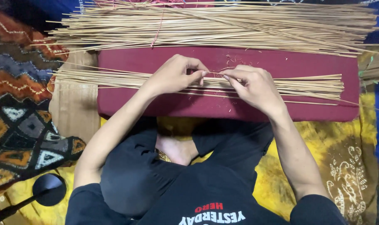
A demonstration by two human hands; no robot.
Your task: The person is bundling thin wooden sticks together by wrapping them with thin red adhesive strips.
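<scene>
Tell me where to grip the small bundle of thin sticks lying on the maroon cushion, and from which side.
Grip the small bundle of sticks near its middle, coming from above. It lies flat and lengthwise across the maroon cushion, so fingers can close around it crosswise. The left hand and right hand already pinch there; the loose ends fan out.

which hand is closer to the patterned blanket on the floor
Left. The left hand works the thin sticks on the blanket's side; the right hand sits farther across the maroon board.
</scene>
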